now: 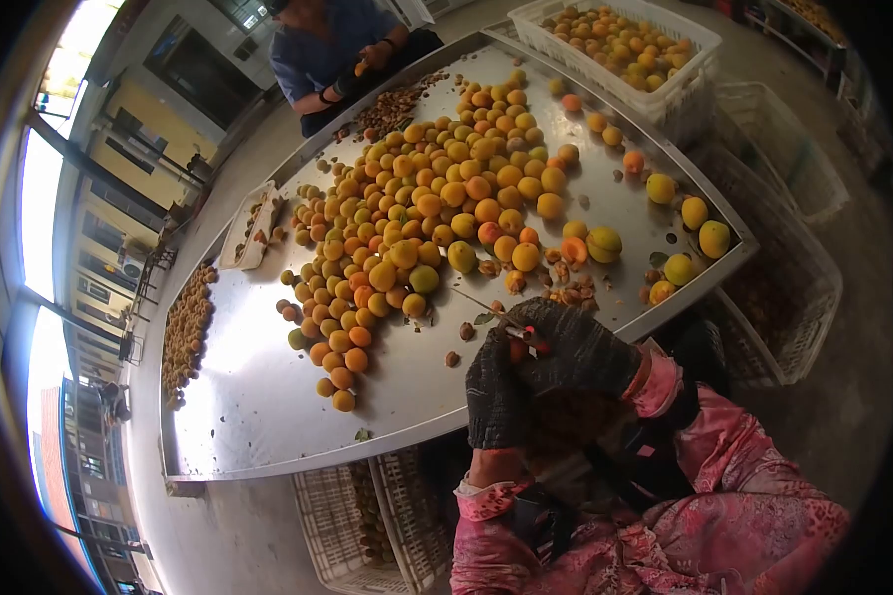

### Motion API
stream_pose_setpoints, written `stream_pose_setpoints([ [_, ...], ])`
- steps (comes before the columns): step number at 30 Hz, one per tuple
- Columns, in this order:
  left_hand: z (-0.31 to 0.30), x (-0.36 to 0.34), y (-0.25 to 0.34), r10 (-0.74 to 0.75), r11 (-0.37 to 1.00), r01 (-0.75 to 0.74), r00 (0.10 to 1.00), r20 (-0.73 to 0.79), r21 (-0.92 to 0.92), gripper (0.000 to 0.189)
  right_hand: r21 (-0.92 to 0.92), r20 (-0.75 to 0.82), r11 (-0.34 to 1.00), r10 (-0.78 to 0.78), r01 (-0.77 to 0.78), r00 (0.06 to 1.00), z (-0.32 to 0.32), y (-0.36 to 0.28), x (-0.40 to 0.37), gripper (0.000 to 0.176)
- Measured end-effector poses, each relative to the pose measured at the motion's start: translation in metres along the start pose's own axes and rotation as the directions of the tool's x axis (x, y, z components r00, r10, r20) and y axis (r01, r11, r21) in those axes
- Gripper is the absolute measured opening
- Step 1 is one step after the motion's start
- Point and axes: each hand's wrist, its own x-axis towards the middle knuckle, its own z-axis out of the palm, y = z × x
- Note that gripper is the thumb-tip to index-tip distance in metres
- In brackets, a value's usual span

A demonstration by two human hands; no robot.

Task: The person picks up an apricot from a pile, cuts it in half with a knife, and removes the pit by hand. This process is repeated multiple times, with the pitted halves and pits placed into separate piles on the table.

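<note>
My left hand (pixel 496 392), in a dark knitted glove, is closed at the table's near edge around a reddish-orange fruit, seemingly an apricot (pixel 517 351), mostly hidden by the fingers. Against it presses my right hand (pixel 583 347), gloved alike. Its curled fingers grip a thin tool with a red handle (pixel 534 339), which looks like a slim knife; its narrow metal part points up and left. Just beyond both hands lie brown pits and scraps (pixel 571 291). A large heap of yellow-orange apricots (pixel 417 193) spreads over the metal table (pixel 248 397).
A white crate of apricots (pixel 709 48) stands at the far right corner. Plastic baskets (pixel 814 327) sit right of the table, and another crate (pixel 313 526) below its front edge. A shallow tray (pixel 236 233) and a pit pile (pixel 187 332) lie left. Another person (pixel 318 50) works opposite.
</note>
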Motion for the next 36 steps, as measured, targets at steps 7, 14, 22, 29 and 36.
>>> stream_pose_setpoints([
  [7,0.018,0.003,0.016,-0.652,0.245,0.408,0.741,0.162,-0.88,0.042,-0.199,-0.239,0.968,-0.197,0.15,0.951,0.009,-0.003,-0.01,0.041],
  [14,-0.003,-0.01,0.023,-0.32,0.918,0.305,0.947,-0.021,-0.254,0.031,0.815,0.129,0.448,0.48,-0.369,0.868,-0.012,-0.018,-0.018,0.039],
  [22,-0.009,-0.056,0.014,-0.324,0.605,0.504,0.863,0.387,-0.616,0.034,0.775,0.239,0.461,0.42,-0.432,0.876,-0.018,-0.019,-0.017,0.041],
  [29,-0.001,-0.033,0.021,-0.424,0.476,0.391,0.887,0.184,-0.788,0.033,0.699,0.219,0.557,0.43,-0.449,0.876,-0.012,-0.003,-0.02,0.041],
  [36,0.014,-0.014,0.031,-0.505,0.476,0.352,0.86,0.077,-0.806,0.029,0.636,0.137,0.659,0.417,-0.403,0.898,-0.011,0.008,-0.016,0.038],
])
